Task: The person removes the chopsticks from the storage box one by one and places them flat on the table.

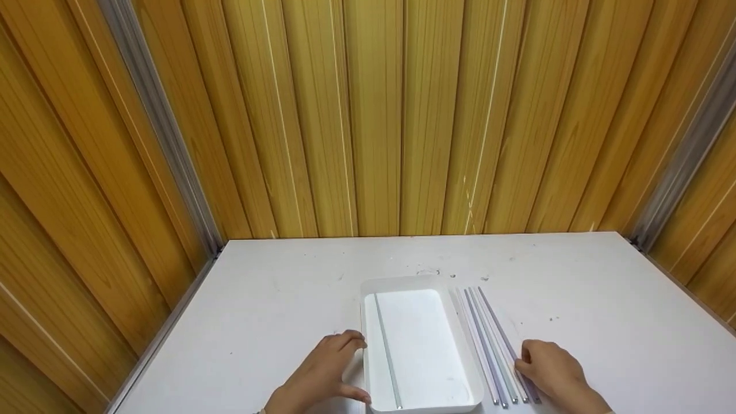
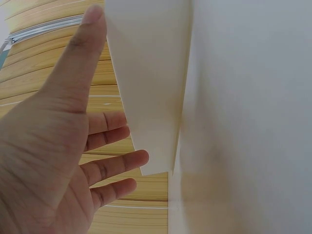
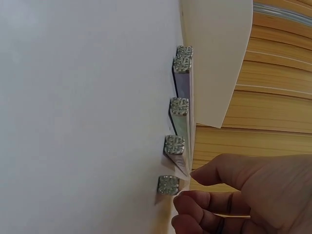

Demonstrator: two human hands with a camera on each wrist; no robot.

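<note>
A white rectangular tray (image 1: 424,283) lies on the table with one pale green chopstick (image 1: 386,351) inside, along its left side. At the tray's left wall is my left hand (image 1: 322,368), thumb and fingers spread and straight, fingertips at the rim. Several purple, green and pink chopsticks (image 1: 489,345) with glittery silver ends lie side by side just right of the tray. My right hand (image 1: 552,368) pinches the outermost purple chopstick (image 3: 168,185) between thumb and fingers near its glittery end. That chopstick still lies low by the table.
The white table (image 1: 276,299) has small dark marks (image 1: 428,272) behind the tray. Wood-patterned panels (image 1: 374,115) stand at the back and sides, with grey metal posts (image 1: 167,126) at the corners.
</note>
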